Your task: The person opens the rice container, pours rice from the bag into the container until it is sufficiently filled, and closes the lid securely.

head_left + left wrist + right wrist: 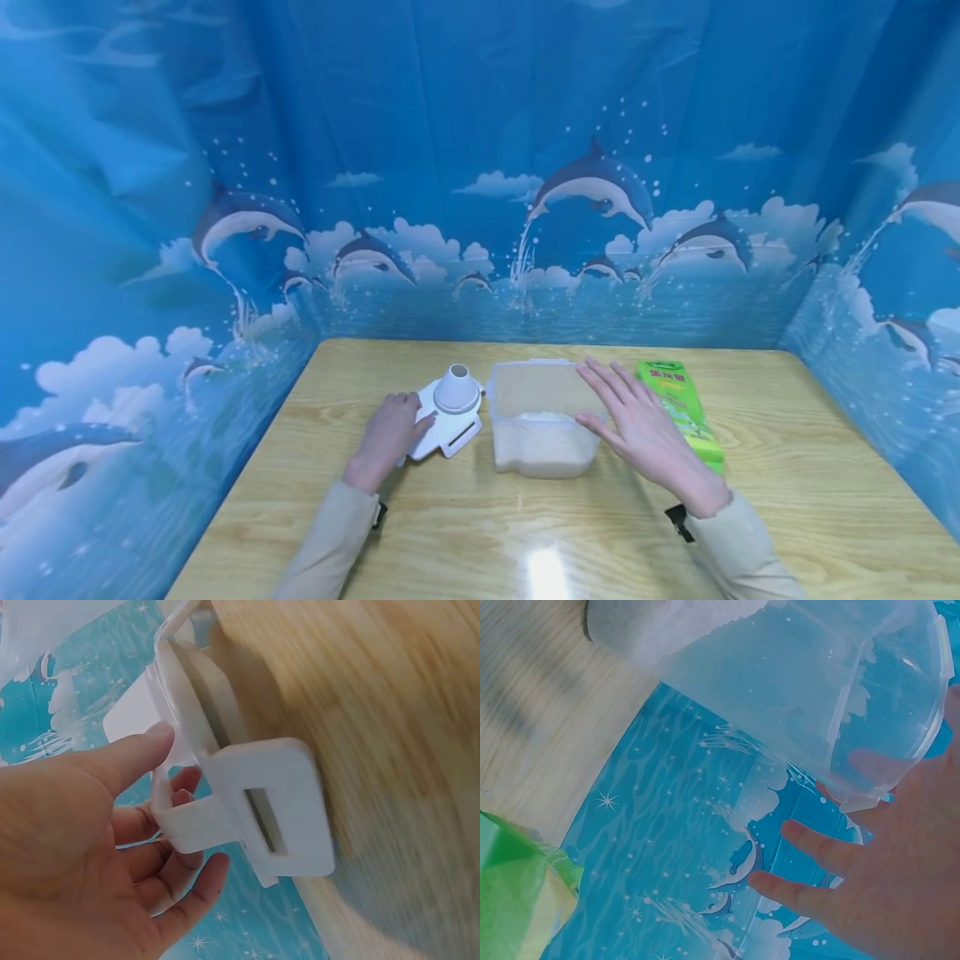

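Observation:
A white plastic lid (433, 435) with clip flaps and a cone-shaped spout (457, 388) is at the table's left. My left hand (386, 437) pinches its near-left edge; in the left wrist view the thumb (142, 754) lies on one side of it and the curled fingers on the other. Right of the lid stands a clear plastic container (546, 454), lidless, part filled with something white and fine-looking (543, 417). My right hand (637, 417) is at the container's right rim, fingers straight and spread. Whether it touches the rim I cannot tell.
A green printed bag (678, 404) lies right of the container, partly behind my right hand and wrist. The wooden table (480, 533) is bordered at the back and sides by a blue dolphin-print curtain (465, 167).

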The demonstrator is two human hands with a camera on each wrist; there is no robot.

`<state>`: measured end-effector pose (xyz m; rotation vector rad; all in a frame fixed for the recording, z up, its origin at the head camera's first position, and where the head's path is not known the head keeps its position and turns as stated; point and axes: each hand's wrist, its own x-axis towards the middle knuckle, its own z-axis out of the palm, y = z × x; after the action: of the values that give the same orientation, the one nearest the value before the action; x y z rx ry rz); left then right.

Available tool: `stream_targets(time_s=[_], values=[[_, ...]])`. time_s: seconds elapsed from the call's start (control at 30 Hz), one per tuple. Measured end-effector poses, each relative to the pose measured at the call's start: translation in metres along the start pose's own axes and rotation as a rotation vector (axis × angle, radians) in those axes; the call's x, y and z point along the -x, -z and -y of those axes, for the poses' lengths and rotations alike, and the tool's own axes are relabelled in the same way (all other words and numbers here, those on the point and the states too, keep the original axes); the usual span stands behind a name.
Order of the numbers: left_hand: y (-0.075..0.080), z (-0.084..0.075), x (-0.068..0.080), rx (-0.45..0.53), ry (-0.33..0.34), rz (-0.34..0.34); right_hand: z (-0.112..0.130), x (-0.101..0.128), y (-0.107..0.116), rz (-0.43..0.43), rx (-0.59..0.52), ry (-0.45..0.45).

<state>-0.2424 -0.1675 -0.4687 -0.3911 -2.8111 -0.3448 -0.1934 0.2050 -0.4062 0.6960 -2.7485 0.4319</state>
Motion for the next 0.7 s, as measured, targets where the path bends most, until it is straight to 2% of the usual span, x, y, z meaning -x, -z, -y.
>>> stream_targets(time_s=[0.13,0.33,0.43,0.7], values=[[0.000,0.000,0.001,-0.018,-0.014,-0.063,0.000,0.000,0.000,0.008,-0.003,-0.003],[0.002,0.003,-0.001,-0.024,-0.064,-0.223,-0.001,0.000,0.000,0.013,-0.007,-0.007],[0.005,0.005,-0.003,-0.029,-0.071,-0.259,-0.001,0.000,0.000,0.009,-0.008,-0.004],[0.013,0.008,-0.002,0.048,-0.112,-0.392,-0.002,0.000,-0.002,0.006,-0.022,0.005]])
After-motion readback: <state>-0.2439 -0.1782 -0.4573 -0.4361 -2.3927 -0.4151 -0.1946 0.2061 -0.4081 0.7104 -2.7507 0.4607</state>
